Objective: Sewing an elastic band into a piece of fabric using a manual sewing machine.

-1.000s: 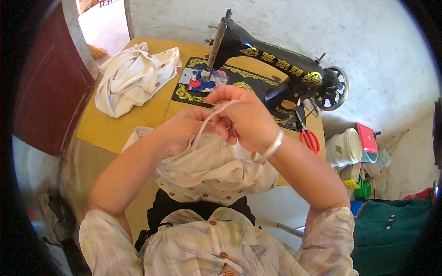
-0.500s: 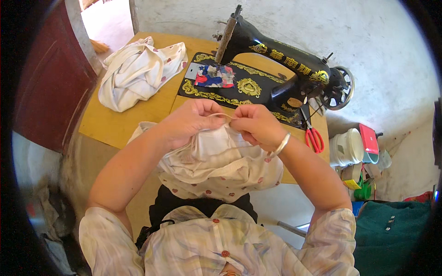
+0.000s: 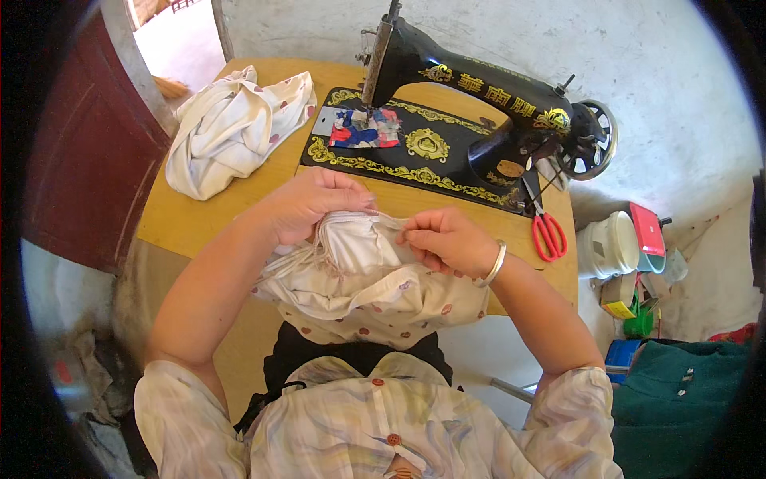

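Observation:
A cream-white cloth garment [image 3: 359, 291] with small reddish printed spots hangs over the near edge of the table and across my lap. My left hand [image 3: 323, 203] pinches its upper edge, with gathered folds bunched beneath the fingers. A little to the right, my right hand [image 3: 447, 239] grips the same edge between thumb and fingers; a bangle is on that wrist. The stretch of edge between both hands is held up, and the cloth's pale inner side shows below it. Beyond my hands stands a black sewing machine [image 3: 479, 88] with gold decoration, a patch of colourful fabric [image 3: 365, 129] under its needle.
On the yellow wooden table [image 3: 191, 219], another spotted white cloth [image 3: 231, 136] lies crumpled at the left. Red-handled scissors [image 3: 549, 237] rest by the machine's right end. To the right are a white bucket [image 3: 608, 246], a red box [image 3: 646, 227] and dark green cloth [image 3: 670, 399].
My hands have drawn farther apart, the right one lower and to the right. The garment's edge has opened between them, showing more of the inside. The view has shifted slightly.

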`<state>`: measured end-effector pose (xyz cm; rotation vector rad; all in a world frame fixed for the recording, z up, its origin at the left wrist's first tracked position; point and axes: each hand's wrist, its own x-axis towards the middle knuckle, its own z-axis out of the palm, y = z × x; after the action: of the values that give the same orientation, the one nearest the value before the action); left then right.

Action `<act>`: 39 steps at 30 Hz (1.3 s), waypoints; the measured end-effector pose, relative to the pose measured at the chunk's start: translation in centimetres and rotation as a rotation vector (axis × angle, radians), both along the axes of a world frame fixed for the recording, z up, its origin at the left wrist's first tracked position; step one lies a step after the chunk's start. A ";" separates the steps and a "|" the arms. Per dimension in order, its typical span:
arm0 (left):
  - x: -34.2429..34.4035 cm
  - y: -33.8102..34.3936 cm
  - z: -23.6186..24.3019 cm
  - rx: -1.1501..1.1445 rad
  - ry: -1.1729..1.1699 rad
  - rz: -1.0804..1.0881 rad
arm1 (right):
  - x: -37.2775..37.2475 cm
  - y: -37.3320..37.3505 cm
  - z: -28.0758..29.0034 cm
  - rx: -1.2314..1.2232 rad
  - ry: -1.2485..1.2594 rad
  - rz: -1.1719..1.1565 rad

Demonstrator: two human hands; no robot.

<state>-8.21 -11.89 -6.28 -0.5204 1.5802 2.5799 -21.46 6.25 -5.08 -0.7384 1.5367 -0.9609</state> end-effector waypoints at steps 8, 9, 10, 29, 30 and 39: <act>-0.1 -0.3 0.4 -0.008 -0.113 0.002 | 1.2 0.8 0.6 -0.278 -0.148 0.233; -0.1 -0.4 0.3 -0.065 -0.106 -0.033 | 1.3 0.9 1.1 -0.247 -0.289 0.432; -0.1 -0.5 0.3 -0.122 -0.098 -0.068 | 1.3 0.9 1.3 -0.213 -0.431 0.630; -0.1 1.6 -0.9 -0.606 0.156 -0.016 | 0.9 -1.2 -0.5 0.056 0.078 0.025; -0.1 1.7 -0.9 -0.690 0.165 -0.019 | 0.7 -1.1 -0.6 0.057 0.078 0.024; -0.2 1.4 -0.3 -0.796 0.272 -0.074 | -1.1 -3.0 -2.0 -0.822 0.826 -0.048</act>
<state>-8.38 -10.47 -6.61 -0.1276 2.6473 1.9363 -22.56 3.23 -7.06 -1.8594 1.8250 -1.4455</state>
